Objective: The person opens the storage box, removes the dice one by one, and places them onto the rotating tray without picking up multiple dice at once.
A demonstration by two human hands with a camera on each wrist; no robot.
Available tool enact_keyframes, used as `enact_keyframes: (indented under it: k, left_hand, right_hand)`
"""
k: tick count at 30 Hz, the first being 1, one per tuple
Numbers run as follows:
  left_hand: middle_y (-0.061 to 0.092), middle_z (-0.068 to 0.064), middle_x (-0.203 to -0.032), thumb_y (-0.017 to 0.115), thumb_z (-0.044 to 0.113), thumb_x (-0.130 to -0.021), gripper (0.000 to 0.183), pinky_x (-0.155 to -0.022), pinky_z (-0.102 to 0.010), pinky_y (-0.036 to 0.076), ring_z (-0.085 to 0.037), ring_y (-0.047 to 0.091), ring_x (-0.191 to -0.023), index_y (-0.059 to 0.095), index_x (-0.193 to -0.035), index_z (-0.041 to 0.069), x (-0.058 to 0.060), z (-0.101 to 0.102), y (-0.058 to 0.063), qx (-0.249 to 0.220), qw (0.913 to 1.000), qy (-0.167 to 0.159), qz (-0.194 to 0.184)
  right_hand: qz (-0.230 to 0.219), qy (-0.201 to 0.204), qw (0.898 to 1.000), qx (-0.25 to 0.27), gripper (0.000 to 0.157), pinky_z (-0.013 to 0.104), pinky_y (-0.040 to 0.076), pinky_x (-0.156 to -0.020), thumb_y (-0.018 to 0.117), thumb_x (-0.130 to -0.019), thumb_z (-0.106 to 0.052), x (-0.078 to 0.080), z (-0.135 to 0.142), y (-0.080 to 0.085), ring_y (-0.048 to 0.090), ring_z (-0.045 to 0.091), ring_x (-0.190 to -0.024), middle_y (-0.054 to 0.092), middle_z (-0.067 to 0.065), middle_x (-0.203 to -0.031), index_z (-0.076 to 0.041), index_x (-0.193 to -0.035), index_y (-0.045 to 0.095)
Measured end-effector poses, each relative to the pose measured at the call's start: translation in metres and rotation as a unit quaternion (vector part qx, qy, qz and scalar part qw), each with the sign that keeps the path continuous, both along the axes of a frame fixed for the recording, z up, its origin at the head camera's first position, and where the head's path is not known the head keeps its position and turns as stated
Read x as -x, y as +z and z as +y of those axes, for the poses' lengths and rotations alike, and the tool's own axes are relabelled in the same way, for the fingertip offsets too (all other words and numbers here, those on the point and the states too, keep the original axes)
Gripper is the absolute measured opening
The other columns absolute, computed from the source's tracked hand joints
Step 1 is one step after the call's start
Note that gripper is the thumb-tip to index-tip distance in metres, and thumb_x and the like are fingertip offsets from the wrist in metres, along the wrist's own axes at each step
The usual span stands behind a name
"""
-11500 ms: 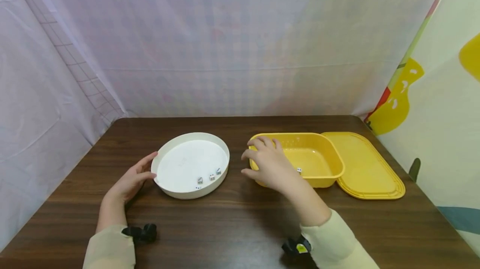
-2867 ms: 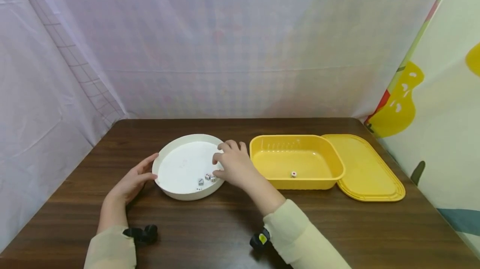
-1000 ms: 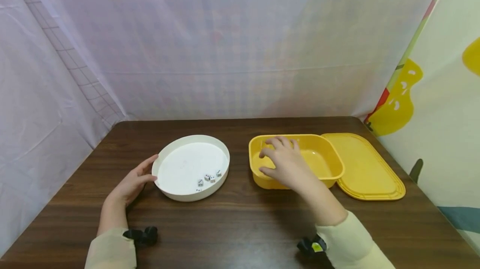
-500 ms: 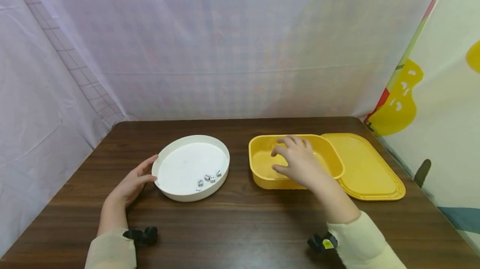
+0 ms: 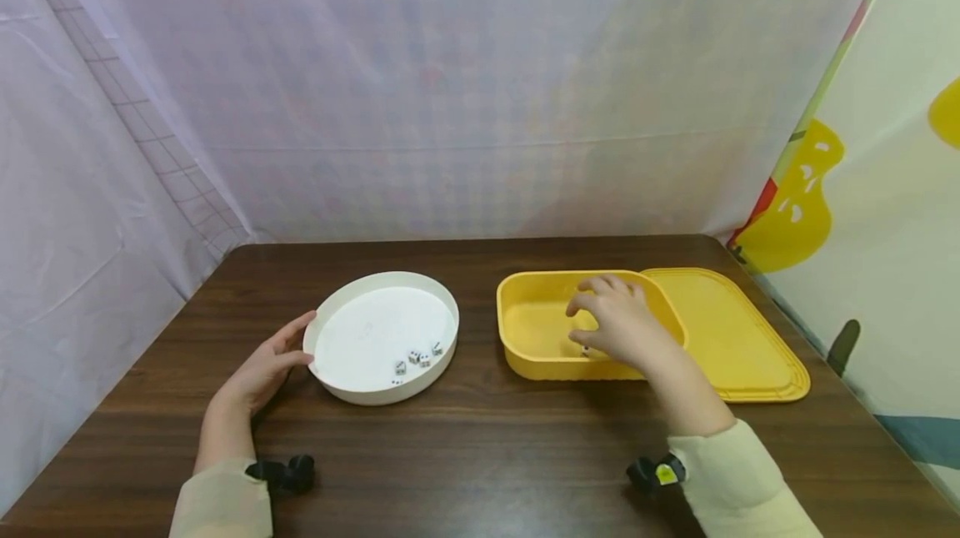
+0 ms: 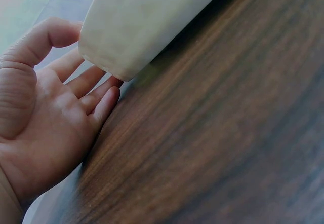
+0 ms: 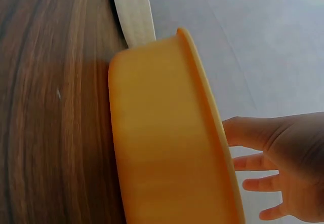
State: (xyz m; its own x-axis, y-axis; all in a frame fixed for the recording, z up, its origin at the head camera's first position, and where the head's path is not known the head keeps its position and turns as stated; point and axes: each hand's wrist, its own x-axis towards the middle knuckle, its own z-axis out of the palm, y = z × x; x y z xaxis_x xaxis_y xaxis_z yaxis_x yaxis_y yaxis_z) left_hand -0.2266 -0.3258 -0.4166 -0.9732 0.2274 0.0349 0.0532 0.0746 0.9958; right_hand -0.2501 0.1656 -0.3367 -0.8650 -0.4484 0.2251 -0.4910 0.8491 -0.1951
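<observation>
In the head view, a white round tray [image 5: 367, 321] stands on the table with several white dice [image 5: 415, 357] near its front right. My left hand [image 5: 258, 367] rests its thumb and fingertips against the tray's outer left wall; the left wrist view shows the fingers [image 6: 104, 105] nearly straight. A yellow rectangular box [image 5: 536, 366] stands to the right of the tray. My right hand [image 5: 618, 325] is over the box, fingers loosely bent and apart. A white die [image 5: 585, 350] shows on the box floor below its thumb. Part of the box's inside is hidden by this hand.
A yellow lid [image 5: 742, 338] lies flat on the dark wooden table [image 5: 450, 455], right of the box and partly under it. A pale curtain [image 5: 450, 104] hangs behind the table's back edge, with patterned fabric [image 5: 892, 271] at the right.
One more die shows in the tray than in the oldest frame. My right hand has gone from the tray to the box, then further right over it. The left hand has stayed put.
</observation>
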Motion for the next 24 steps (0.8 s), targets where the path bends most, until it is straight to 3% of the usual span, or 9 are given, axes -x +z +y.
enact_keyframes:
  k: [15, 24]
  left_hand:
    - [0.005, -0.024, -0.155, 0.052, -0.006, -0.088, 0.073, -0.109, -0.051, -0.004, -0.034, 0.003, -0.139, 0.013, -0.149, -0.007, 0.000, 0.001, 0.001, 0.002, 1.0000, 0.001, 0.000]
    - [0.007, -0.024, -0.155, 0.052, -0.006, -0.088, 0.074, -0.109, -0.050, 0.000, -0.034, 0.008, -0.138, 0.012, -0.150, -0.006, 0.000, 0.000, 0.001, 0.001, 1.0000, -0.006, 0.005]
  right_hand:
    - [-0.031, -0.015, 0.999, -0.019, 0.016, 0.069, 0.017, -0.094, 0.081, -0.075, -0.025, 0.007, 0.012, -0.010, 0.034, 0.046, -0.122, 0.053, 0.021, -0.126, -0.017, -0.084, 0.071]
    - [-0.035, -0.015, 0.999, -0.026, 0.013, 0.066, 0.022, -0.091, 0.081, -0.074, -0.023, 0.009, 0.013, -0.014, 0.040, 0.044, -0.115, 0.057, 0.019, -0.118, -0.018, -0.080, 0.070]
